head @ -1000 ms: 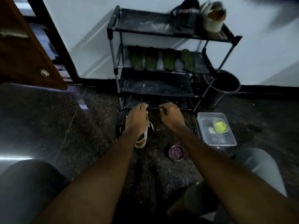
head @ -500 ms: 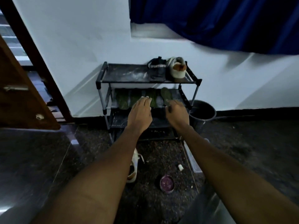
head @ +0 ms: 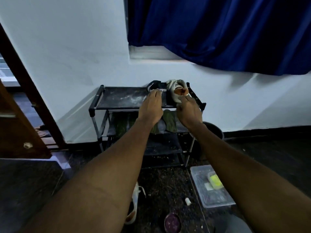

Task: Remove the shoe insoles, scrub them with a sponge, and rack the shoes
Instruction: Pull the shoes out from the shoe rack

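A black shoe (head: pixel 156 86) and a white shoe (head: pixel 176 89) stand side by side at the right end of the black shoe rack's top shelf (head: pixel 121 98). My left hand (head: pixel 152 106) lies with straight fingers against the black shoe's near end. Fingers and thumb of my right hand (head: pixel 189 110) curl round the white shoe's near end. Several green insoles (head: pixel 170 122) lie on the second shelf, partly hidden by my hands. Another white shoe (head: pixel 134 204) lies on the floor beside my left forearm. A yellow-green sponge (head: pixel 214 180) sits in a clear plastic tub (head: pixel 202 190) on the floor.
A black bucket (head: pixel 217 130) stands right of the rack against the wall. A small purple bowl (head: pixel 172 222) and a small white piece (head: pixel 187 200) lie on the dark floor. A wooden door (head: pixel 16 132) stands open at left. A blue curtain (head: pixel 218 31) hangs above.
Both hands rose from the white shoe on the floor, past the second shelf, up to the shoes on the top shelf. The view tilted upward.
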